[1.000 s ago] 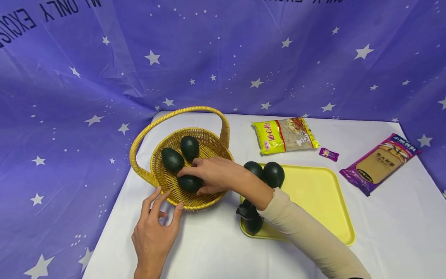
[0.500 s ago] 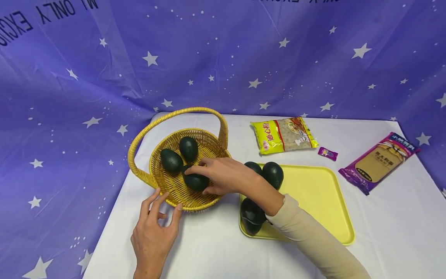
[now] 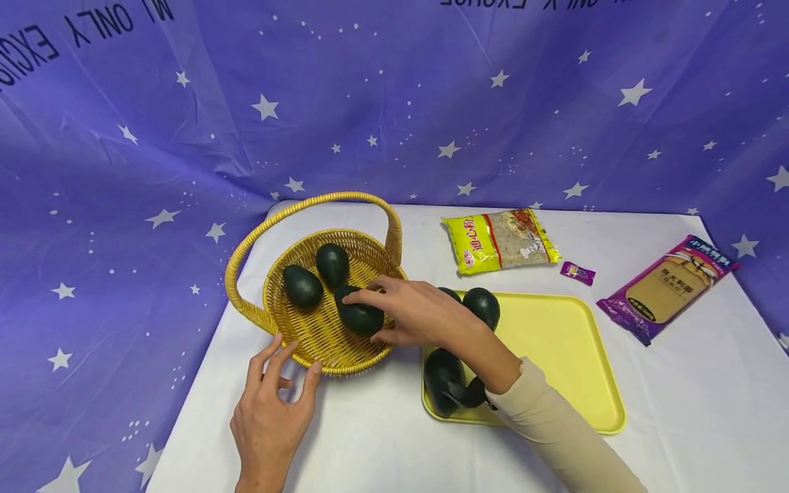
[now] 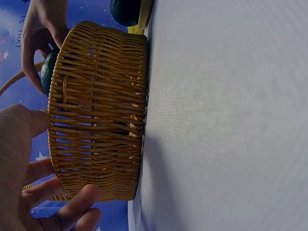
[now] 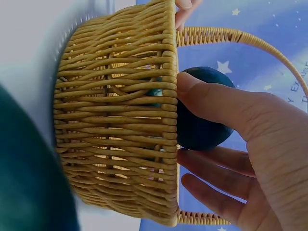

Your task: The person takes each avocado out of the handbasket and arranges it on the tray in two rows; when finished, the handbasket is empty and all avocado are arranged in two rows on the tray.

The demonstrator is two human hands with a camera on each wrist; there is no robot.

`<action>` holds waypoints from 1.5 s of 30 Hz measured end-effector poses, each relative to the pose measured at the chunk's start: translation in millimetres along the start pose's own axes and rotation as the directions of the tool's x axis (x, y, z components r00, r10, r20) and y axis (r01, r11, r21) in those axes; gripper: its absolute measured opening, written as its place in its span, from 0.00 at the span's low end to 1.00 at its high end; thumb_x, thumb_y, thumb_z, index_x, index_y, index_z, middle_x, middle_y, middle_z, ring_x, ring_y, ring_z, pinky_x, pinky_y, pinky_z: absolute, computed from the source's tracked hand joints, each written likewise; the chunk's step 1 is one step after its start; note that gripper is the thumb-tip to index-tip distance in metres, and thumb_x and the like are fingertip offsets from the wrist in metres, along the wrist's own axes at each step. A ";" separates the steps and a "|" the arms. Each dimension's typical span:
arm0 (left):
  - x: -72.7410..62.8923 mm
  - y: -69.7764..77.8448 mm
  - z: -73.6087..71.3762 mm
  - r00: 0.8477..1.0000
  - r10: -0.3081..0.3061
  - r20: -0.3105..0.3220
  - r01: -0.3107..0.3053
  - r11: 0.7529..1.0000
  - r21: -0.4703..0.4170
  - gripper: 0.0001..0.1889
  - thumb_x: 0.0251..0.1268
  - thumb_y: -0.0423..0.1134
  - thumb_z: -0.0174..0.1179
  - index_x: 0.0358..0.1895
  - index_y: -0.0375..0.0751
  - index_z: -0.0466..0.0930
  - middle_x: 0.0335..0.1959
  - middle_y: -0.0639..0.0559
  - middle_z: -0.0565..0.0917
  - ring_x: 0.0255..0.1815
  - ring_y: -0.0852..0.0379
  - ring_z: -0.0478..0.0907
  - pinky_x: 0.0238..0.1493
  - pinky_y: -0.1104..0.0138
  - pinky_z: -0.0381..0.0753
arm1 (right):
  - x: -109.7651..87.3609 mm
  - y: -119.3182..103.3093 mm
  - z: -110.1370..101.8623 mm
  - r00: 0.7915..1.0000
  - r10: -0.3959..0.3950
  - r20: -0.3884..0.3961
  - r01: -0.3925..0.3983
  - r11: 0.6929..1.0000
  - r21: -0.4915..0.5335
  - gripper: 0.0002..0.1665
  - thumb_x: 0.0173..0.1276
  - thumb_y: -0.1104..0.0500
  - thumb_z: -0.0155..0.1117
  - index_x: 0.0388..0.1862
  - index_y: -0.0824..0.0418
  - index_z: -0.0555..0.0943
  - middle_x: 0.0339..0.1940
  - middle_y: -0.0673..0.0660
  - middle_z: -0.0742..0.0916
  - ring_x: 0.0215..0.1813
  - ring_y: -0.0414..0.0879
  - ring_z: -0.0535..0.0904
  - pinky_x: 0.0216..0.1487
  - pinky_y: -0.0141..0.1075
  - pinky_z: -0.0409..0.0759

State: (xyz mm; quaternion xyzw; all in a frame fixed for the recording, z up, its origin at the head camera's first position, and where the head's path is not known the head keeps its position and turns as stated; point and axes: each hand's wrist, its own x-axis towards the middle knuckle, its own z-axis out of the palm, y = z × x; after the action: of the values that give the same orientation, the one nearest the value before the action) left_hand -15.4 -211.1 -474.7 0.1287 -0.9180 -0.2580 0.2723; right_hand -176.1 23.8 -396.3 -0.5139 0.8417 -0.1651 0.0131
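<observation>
My right hand point(image 3: 409, 311) grips a dark green avocado point(image 3: 359, 311) between thumb and fingers, over the right side of a yellow wicker basket point(image 3: 317, 342). In the right wrist view that avocado point(image 5: 204, 130) shows above the basket rim. Two more avocados, one left point(image 3: 303, 287) and one behind point(image 3: 333, 265), lie in the basket. My left hand point(image 3: 271, 404) rests its thumb and fingertips at the near-left rim, beside the handle's base. From the left wrist, the thumb point(image 4: 36, 120) touches the rim, with the fingers spread along the basket's side.
A yellow tray point(image 3: 555, 342) with several avocados point(image 3: 481, 308) at its left stands right of the basket. Behind it lie a yellow food packet point(image 3: 501, 241), a small purple packet point(image 3: 578, 273) and a purple noodle packet point(image 3: 668, 287). The basket's tall handle point(image 3: 320, 198) arches above it.
My right hand has taken the avocado up from the basket's near floor and moved it slightly right. My left hand stays at the rim.
</observation>
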 end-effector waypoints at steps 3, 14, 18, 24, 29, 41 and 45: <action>-0.4 -0.4 -0.1 1.000 0.004 -0.006 -0.004 1.000 -0.004 0.26 0.61 0.53 0.80 0.60 0.48 0.89 0.70 0.52 0.83 0.28 0.54 0.88 0.24 0.50 0.83 | -5.4 0.1 0.2 1.000 0.011 -0.016 -0.011 1.000 0.013 0.43 0.67 0.47 0.82 0.79 0.41 0.74 0.62 0.52 0.83 0.35 0.38 0.80 0.39 0.37 0.85; -0.3 0.1 0.1 1.000 0.011 -0.008 -0.011 1.000 -0.008 0.26 0.60 0.52 0.80 0.60 0.47 0.89 0.70 0.52 0.83 0.28 0.54 0.89 0.24 0.50 0.83 | -26.2 4.2 -2.4 0.995 0.044 -0.092 -0.040 0.998 0.047 0.43 0.66 0.48 0.84 0.78 0.42 0.75 0.66 0.55 0.84 0.40 0.43 0.85 0.41 0.40 0.86; -0.1 0.2 0.6 1.000 0.023 -0.017 -0.024 1.000 -0.014 0.26 0.60 0.51 0.81 0.60 0.47 0.89 0.70 0.53 0.83 0.28 0.54 0.88 0.23 0.50 0.82 | -32.9 6.5 -1.1 0.991 0.058 -0.119 -0.051 0.997 0.061 0.43 0.66 0.48 0.84 0.78 0.42 0.75 0.65 0.54 0.84 0.41 0.44 0.86 0.40 0.40 0.85; -1.3 -0.6 1.3 0.999 0.026 -0.023 -0.027 0.999 -0.017 0.26 0.61 0.52 0.80 0.60 0.48 0.89 0.70 0.54 0.83 0.28 0.54 0.89 0.23 0.51 0.82 | -43.3 6.2 -1.7 0.986 0.103 -0.130 -0.098 0.994 0.046 0.43 0.66 0.47 0.84 0.78 0.41 0.75 0.65 0.54 0.84 0.43 0.44 0.87 0.39 0.41 0.86; -2.0 -0.7 0.8 0.999 0.030 -0.027 -0.030 0.999 -0.021 0.25 0.62 0.53 0.79 0.60 0.49 0.89 0.70 0.54 0.83 0.28 0.54 0.89 0.22 0.51 0.81 | -52.4 3.7 -4.5 0.982 0.131 -0.139 -0.128 0.991 0.031 0.44 0.65 0.46 0.84 0.78 0.40 0.75 0.66 0.55 0.84 0.40 0.42 0.85 0.39 0.40 0.85; -2.6 -1.1 1.0 1.000 0.020 -0.022 -0.021 0.999 -0.024 0.25 0.62 0.53 0.79 0.60 0.49 0.89 0.70 0.54 0.83 0.28 0.54 0.89 0.22 0.51 0.82 | -74.0 0.9 -9.7 0.969 0.184 -0.167 -0.176 0.983 0.059 0.45 0.63 0.49 0.85 0.78 0.41 0.76 0.66 0.54 0.83 0.50 0.46 0.88 0.47 0.43 0.88; -2.3 -1.2 1.3 1.000 0.021 -0.020 -0.021 0.999 -0.029 0.25 0.62 0.53 0.79 0.60 0.49 0.89 0.70 0.54 0.83 0.28 0.54 0.89 0.21 0.51 0.82 | -81.0 0.8 -11.0 0.965 0.202 -0.166 -0.196 0.979 0.051 0.44 0.64 0.49 0.85 0.78 0.41 0.76 0.66 0.55 0.83 0.51 0.46 0.87 0.48 0.43 0.88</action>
State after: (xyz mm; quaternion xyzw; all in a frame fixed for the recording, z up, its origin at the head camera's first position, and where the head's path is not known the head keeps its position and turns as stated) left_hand -14.2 -210.7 -477.2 0.1175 -0.9128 -0.2670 0.2858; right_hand -140.7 97.4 -398.1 -0.4106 0.8841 -0.2203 -0.0335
